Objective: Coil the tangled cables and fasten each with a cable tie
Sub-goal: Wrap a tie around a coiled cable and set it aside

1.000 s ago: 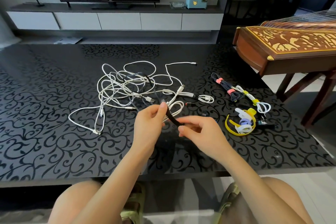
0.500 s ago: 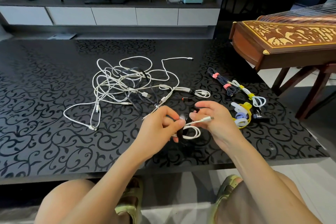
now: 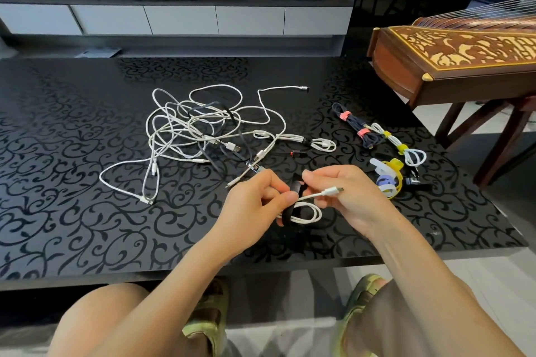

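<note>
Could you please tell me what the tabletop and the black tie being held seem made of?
The tabletop: probably glass or lacquer, glossy black, since it reflects the room's light. The black tie: likely matte fabric, perhaps hook-and-loop; a flat, limp band with no shine.

A second ago the left grip (image 3: 255, 200) and right grip (image 3: 348, 197) held only the black tie (image 3: 298, 186), stretched straight between them. Now a small white cable coil (image 3: 309, 211) is up off the bench (image 3: 87, 211) and in the hands. Left grip pinches it at the thumb. Its connector (image 3: 333, 191) lies across the right grip's fingers. The tie now bends round the coil's left side. Right grip has shifted closer to the spare ties (image 3: 387, 181).
</note>
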`<state>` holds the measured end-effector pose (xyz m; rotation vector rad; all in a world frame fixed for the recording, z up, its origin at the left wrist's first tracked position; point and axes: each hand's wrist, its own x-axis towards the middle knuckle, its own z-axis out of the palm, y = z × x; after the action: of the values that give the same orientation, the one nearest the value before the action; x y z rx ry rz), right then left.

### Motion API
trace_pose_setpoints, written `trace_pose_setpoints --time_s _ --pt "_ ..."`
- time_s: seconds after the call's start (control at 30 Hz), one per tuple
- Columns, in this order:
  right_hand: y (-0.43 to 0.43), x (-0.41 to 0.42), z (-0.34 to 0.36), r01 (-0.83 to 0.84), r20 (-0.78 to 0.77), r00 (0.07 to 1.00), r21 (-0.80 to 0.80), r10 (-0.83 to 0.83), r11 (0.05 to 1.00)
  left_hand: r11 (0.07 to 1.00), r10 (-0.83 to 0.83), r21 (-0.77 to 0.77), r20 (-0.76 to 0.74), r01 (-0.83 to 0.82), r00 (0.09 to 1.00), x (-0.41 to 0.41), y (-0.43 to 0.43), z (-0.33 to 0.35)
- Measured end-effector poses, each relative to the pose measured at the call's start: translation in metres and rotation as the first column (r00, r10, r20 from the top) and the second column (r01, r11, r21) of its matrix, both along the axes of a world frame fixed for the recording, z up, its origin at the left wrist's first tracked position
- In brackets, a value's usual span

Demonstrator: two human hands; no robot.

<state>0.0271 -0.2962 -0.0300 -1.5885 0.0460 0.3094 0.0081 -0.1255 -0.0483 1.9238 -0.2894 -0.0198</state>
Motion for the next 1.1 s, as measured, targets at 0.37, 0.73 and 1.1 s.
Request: trace_pose_setpoints --time_s 0.37,0.73,1.1 --pt "0.001 -0.001 -0.003 -0.055 0.137 0.988 -0.119 0.071 0.991 0.999 -0.026 0.02 -0.084 0.027 0.996 0.003 0.001 -0.001" --pt "0.007 -0.004 -0.009 0.079 0.345 0.938 -0.237 0.008 0.968 0.987 0.027 -0.144 -0.283 -0.07 0.959 0.009 0.002 -0.004" --pt "0.016 -0.007 -0.006 0.013 0.126 0.992 -0.038 -0.008 0.999 0.983 0.05 -0.168 -0.158 -0.077 0.986 0.009 0.004 -0.005"
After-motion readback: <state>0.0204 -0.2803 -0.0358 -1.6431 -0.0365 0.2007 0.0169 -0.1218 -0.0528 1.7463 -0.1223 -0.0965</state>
